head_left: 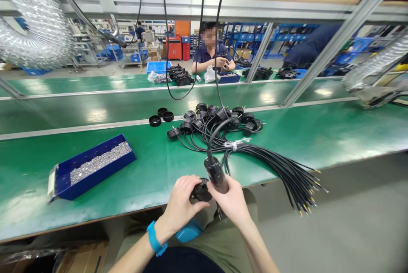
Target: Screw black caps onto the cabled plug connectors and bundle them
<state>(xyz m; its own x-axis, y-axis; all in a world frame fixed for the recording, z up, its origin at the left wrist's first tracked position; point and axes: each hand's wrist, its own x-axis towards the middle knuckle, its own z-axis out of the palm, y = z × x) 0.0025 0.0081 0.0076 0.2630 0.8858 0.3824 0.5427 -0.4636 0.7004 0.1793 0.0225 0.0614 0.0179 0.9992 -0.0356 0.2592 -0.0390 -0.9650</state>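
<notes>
Black Round Part and Corded Hand Tool, One to Each Hand

Clock positions: read from the round part, twelve being the bench's far side.

Item 1. Black round part, at the centre, above the near edge of the green bench. Left hand: fingers curled over its far side, thumb at the near side, pinching it. Probably light, stiff and plastic-like; the ribbed rim should give the surest hold, fingers and thumb opposed across it. Face mostly covered.

Item 2. Corded hand tool, black, just beside item 1 at one o'clock, tilted. Right hand: closed around the grip; fingertips on the hidden side cannot be told. Likely the heavier of the two, rigid, best taken around the barrel; its cord looks springy and may tug. Contact between tip and part: cannot tell.

Item 3. Cable bundle, clear tie at its middle; round heads piled towards twelve, bare ends fanned out at three, past the bench edge. Likely bendy, weighty as one lot; the tied middle is the place to grasp.

Item 4. Blue bin, between nine and ten, holding small metal pieces, probably slippery singly.

Item 5. Three black rings, at eleven.
</notes>
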